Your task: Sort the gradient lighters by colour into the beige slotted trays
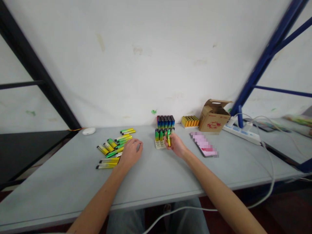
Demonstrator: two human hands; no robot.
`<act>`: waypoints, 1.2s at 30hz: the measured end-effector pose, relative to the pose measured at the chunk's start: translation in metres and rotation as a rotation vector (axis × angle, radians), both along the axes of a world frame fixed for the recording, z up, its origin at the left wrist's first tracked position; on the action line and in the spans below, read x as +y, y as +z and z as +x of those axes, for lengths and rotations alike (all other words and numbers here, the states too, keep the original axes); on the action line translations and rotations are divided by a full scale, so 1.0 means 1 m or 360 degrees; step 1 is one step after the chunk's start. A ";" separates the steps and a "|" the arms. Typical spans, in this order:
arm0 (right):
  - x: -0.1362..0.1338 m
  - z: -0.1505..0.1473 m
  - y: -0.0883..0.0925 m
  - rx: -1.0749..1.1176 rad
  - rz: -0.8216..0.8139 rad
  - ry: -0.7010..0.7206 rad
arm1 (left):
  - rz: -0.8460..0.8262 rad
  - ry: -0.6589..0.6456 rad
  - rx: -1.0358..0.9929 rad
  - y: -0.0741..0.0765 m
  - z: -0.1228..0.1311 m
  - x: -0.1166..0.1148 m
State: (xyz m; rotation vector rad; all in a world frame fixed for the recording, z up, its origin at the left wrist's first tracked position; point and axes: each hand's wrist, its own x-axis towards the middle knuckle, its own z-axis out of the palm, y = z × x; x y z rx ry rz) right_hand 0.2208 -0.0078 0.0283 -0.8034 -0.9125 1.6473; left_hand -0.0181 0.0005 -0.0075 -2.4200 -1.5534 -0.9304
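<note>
My right hand (177,146) pinches a green-and-yellow lighter (169,138) upright at the front of a white tray (160,145). Behind it in that tray stand several lighters (157,134) of the same colours, with bare slots in front of them. On the left, my left hand (132,151) rests low over the table beside a loose spread of green-and-yellow lighters (112,143). Its fingers are curled in, and what they hold, if anything, is hidden. More lighters (107,164) lie side by side close to that wrist.
Behind the tray stands a block of blue lighters (165,122), and to its right a block of yellow lighters (190,121). Further right are an open cardboard box (214,117), a phone (204,144) and a power strip (243,134) with trailing cables. A white case (89,131) lies far left.
</note>
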 end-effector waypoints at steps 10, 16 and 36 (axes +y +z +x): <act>0.017 0.030 0.006 -0.0539 0.0690 -0.0784 | 0.0005 -0.0012 -0.0067 0.000 0.001 -0.001; 0.025 0.051 -0.001 -0.1103 0.1016 -0.0942 | 0.0008 0.0016 -0.0056 0.002 0.002 -0.003; 0.027 0.043 -0.020 -0.1214 0.0805 -0.0713 | -0.0030 0.0273 -0.0005 0.004 -0.003 -0.004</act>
